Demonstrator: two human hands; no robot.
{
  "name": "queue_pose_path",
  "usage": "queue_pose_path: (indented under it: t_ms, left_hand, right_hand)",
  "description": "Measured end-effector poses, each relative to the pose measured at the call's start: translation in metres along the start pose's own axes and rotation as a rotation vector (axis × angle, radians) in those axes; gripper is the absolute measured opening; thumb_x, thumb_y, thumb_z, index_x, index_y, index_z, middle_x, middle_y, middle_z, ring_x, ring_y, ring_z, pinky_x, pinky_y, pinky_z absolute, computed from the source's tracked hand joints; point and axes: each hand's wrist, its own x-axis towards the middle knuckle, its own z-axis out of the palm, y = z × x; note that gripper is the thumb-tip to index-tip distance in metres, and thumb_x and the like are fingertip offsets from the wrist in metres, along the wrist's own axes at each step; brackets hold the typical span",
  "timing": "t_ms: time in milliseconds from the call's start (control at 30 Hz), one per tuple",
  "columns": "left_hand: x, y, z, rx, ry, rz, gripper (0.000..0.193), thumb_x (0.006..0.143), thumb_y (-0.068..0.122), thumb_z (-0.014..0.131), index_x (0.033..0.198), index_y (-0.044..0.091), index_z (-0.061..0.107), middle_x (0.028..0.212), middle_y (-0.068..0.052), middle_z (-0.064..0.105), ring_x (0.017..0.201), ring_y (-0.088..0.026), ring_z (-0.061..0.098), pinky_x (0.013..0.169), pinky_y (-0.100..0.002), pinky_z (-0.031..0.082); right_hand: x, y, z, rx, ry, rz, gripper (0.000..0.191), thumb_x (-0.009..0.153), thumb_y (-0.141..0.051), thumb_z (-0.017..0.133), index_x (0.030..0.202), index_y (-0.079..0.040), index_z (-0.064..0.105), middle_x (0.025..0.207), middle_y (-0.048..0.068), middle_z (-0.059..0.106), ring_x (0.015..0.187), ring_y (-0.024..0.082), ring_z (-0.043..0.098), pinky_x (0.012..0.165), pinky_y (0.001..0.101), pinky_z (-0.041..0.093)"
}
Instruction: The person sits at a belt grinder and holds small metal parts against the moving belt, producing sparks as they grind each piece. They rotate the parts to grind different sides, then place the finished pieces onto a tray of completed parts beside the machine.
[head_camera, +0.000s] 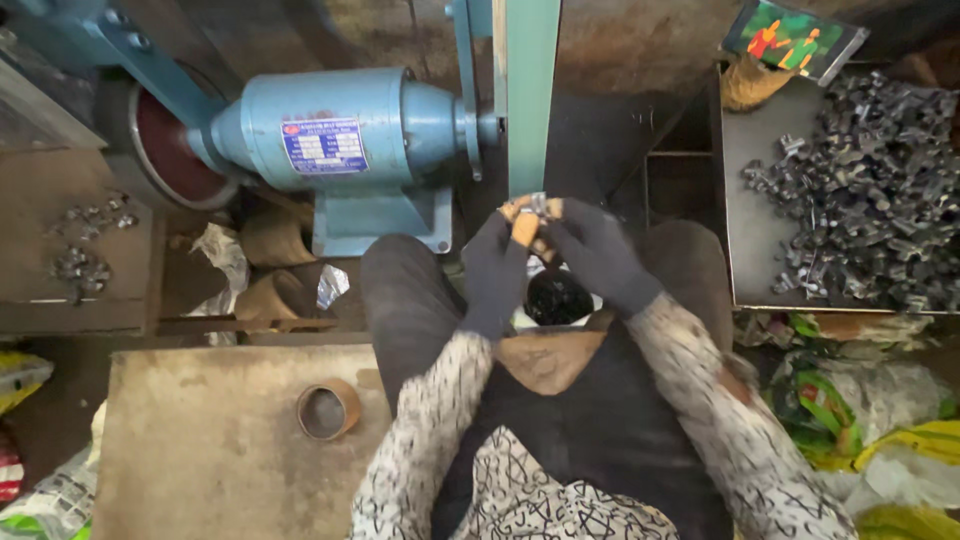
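The person's left hand (497, 270) and right hand (598, 255), both in dark gloves worn through at the fingertips, are pressed close together at frame centre, jointly pinching a small metal fitting (538, 204) at their fingertips. The fitting sits against the green belt guard (531, 90) rising toward 12 o'clock. A blue electric motor (340, 135) stands at 10 o'clock. A metal tray (760, 240) at 2 o'clock holds a heap of similar metal fittings (870, 190). A cardboard tape roll (328, 409) lies on the board (200, 450) at 7 o'clock. A few loose fittings (85, 250) rest at 9 o'clock.
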Motion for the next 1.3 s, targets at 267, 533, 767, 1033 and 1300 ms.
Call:
queue_pose_path:
  t_ms: [267,533,767,1033,1300]
  left_hand:
    - [0.029,-0.107,-0.01,-0.181,-0.044,-0.137,0.024,0.104,0.017,0.057,0.118,0.001,0.068,0.085,0.001,0.067,0.07,-0.006,0.06,0.063,-0.026,0.055]
    - [0.046,-0.146,-0.013,0.455,0.067,-0.055,0.023,0.102,0.022,0.061,0.108,0.003,0.072,0.086,-0.013,0.072,0.077,-0.018,0.067,0.071,-0.035,0.053]
    - [0.044,-0.138,-0.01,0.35,0.081,-0.038,0.025,0.1,0.026,0.062,0.112,0.007,0.073,0.086,-0.012,0.072,0.078,-0.02,0.071,0.071,-0.035,0.054]
    - [0.039,-0.099,-0.013,0.313,-0.038,-0.005,0.033,0.101,0.024,0.061,0.129,0.005,0.064,0.106,-0.009,0.072,0.093,-0.014,0.069,0.083,-0.032,0.054]
    - [0.024,-0.123,-0.012,-0.233,-0.075,-0.17,0.029,0.106,0.017,0.062,0.128,-0.001,0.066,0.117,-0.005,0.068,0.102,-0.01,0.06,0.089,-0.026,0.05]
  right_hand:
    - [0.028,0.146,0.016,0.114,-0.049,0.173,0.027,0.1,-0.019,0.057,0.116,-0.002,0.07,0.084,0.003,0.073,0.07,0.006,0.063,0.063,0.0252,0.053]
    - [0.055,0.15,0.013,-0.044,-0.071,0.381,0.03,0.099,-0.028,0.065,0.099,0.001,0.073,0.075,0.008,0.068,0.063,0.015,0.062,0.058,0.0346,0.052]
    - [0.056,0.163,0.011,-0.213,-0.069,0.172,0.024,0.097,-0.025,0.064,0.101,-0.002,0.071,0.076,0.007,0.068,0.07,0.013,0.064,0.065,0.034,0.053]
    - [0.04,0.112,-0.007,-0.306,-0.052,-0.078,0.027,0.096,-0.016,0.065,0.119,-0.003,0.07,0.094,0.011,0.073,0.084,0.019,0.071,0.075,0.0346,0.055]
    - [0.01,0.108,0.023,0.034,0.142,0.096,0.025,0.103,-0.019,0.061,0.114,0.001,0.07,0.097,0.004,0.074,0.09,0.013,0.068,0.082,0.0324,0.054]
